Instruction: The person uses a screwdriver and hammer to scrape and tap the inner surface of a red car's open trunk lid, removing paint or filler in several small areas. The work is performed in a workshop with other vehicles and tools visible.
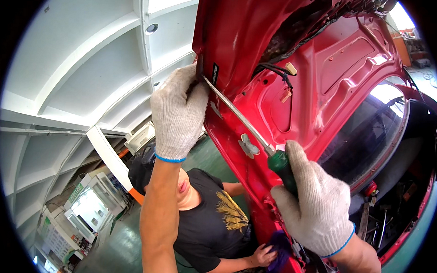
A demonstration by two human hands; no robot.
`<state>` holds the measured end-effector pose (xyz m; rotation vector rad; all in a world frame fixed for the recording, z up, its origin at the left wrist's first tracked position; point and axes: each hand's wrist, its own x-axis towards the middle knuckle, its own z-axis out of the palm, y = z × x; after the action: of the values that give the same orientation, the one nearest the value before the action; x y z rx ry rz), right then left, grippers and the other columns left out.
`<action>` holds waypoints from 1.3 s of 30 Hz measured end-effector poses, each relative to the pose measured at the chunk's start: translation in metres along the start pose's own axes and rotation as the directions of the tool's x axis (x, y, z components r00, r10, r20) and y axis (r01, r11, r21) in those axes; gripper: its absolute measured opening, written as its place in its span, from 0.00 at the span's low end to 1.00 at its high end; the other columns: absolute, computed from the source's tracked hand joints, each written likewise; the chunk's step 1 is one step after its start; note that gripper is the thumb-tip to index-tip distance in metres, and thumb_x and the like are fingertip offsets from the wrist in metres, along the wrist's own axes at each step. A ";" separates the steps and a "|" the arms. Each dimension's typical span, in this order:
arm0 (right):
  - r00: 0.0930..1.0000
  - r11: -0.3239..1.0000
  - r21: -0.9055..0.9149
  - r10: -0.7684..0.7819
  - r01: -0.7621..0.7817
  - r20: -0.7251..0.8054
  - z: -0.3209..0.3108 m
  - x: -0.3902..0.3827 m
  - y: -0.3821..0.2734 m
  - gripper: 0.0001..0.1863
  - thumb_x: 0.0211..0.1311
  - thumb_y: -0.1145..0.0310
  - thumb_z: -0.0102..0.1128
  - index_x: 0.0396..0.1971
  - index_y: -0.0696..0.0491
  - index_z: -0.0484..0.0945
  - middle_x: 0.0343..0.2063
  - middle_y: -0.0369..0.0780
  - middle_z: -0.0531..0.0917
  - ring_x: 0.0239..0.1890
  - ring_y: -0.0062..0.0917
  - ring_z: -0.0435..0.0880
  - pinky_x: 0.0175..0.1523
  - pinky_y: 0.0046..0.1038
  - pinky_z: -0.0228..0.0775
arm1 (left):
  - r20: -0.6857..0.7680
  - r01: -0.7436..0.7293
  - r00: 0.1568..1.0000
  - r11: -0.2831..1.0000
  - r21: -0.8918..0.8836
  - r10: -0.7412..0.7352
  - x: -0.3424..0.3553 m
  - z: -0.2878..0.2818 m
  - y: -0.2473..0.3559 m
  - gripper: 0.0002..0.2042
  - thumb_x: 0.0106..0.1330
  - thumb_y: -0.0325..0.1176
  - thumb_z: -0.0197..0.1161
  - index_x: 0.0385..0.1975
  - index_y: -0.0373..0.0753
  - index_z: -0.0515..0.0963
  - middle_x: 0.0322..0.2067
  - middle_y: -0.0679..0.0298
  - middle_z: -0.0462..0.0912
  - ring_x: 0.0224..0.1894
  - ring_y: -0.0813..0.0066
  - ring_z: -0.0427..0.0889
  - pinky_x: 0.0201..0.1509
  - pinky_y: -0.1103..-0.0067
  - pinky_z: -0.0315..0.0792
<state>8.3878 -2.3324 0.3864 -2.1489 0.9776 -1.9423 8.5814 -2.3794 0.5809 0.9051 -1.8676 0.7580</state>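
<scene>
Right hand (315,200) wrapped snugly round green-handled screwdriver (278,161), left hand (180,111) bent at red car panel (231,40) edge, grip hidden

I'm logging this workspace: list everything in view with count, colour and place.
Screwdriver: one, green-handled, centre
Raised car panel: one, red, centre to upper right
Connectors: two, cream and pinkish, against the panel
Wires: several, black, beside the connectors
Window: one, dark, right
Co-worker: one, black-shirted, below centre
Cloth: one, purple, lower centre
Ceiling: one, white, upper left
Floor: one, green, lower left
Left hand: one, off-white-gloved, at the panel's edge
Right hand: one, off-white-gloved, around the screwdriver's handle
</scene>
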 end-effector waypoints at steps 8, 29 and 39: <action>0.998 1.000 -0.015 -0.007 0.006 -0.059 0.000 -0.008 -0.009 0.38 0.57 0.69 0.71 0.68 0.64 0.69 0.32 0.50 0.84 0.31 0.46 0.88 0.35 0.41 0.79 | -0.001 0.011 1.000 1.000 -0.004 -0.011 0.000 0.001 -0.002 0.14 0.69 0.22 0.61 0.53 0.28 0.82 0.39 0.56 0.90 0.36 0.75 0.87 0.44 0.78 0.82; 0.987 0.834 0.544 0.012 -0.098 0.160 -0.014 -0.008 0.000 0.42 0.60 0.68 0.74 0.72 0.65 0.65 0.51 0.61 0.84 0.57 0.53 0.86 0.60 0.39 0.78 | -0.001 -0.002 1.000 0.997 0.077 0.002 -0.001 -0.003 0.014 0.11 0.66 0.21 0.62 0.46 0.30 0.85 0.32 0.56 0.89 0.34 0.76 0.88 0.42 0.77 0.81; 0.991 0.859 0.502 0.037 -0.099 0.131 -0.001 -0.021 -0.004 0.44 0.58 0.69 0.76 0.73 0.63 0.64 0.51 0.60 0.84 0.54 0.53 0.87 0.57 0.38 0.81 | -0.038 -0.151 0.986 0.969 0.197 0.161 -0.007 -0.001 0.016 0.07 0.68 0.22 0.60 0.42 0.28 0.82 0.28 0.58 0.86 0.30 0.77 0.84 0.38 0.77 0.77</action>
<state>8.3888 -2.3182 0.3700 -1.8642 0.4397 -1.7613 8.5710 -2.3685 0.5731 0.8549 -1.8557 1.0658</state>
